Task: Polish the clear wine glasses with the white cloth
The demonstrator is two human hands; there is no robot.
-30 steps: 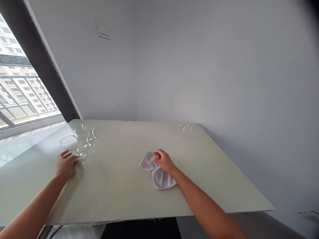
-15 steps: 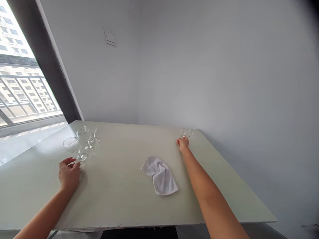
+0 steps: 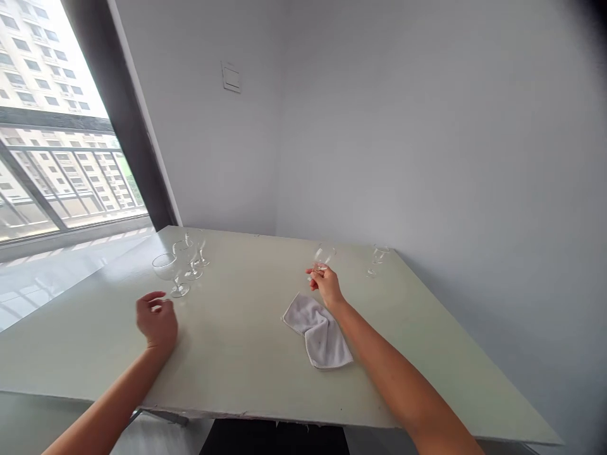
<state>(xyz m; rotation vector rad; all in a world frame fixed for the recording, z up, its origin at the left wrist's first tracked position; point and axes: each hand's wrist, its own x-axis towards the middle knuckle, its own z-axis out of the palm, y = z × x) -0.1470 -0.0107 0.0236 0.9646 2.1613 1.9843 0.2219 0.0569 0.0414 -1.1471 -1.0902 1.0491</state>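
Note:
My right hand is closed around the lower part of a clear stemmed wine glass, just beyond the cloth. Its base is mostly hidden by my fingers. Another wine glass stands by itself near the far right corner. On the left, three wine glasses stand in a slanting row: a near one, a middle one and a far one. My left hand is in front of the nearest glass, fingers loosely curled and apart, holding nothing.
A crumpled white cloth lies on the pale table, below my right hand. Grey walls meet behind the table. A light switch is on the wall, and a large window is at the left.
My right hand has moved left from the far right corner, bringing one wine glass with it and leaving the other there. The view has shifted slightly left; my left hand remains near the left glasses.

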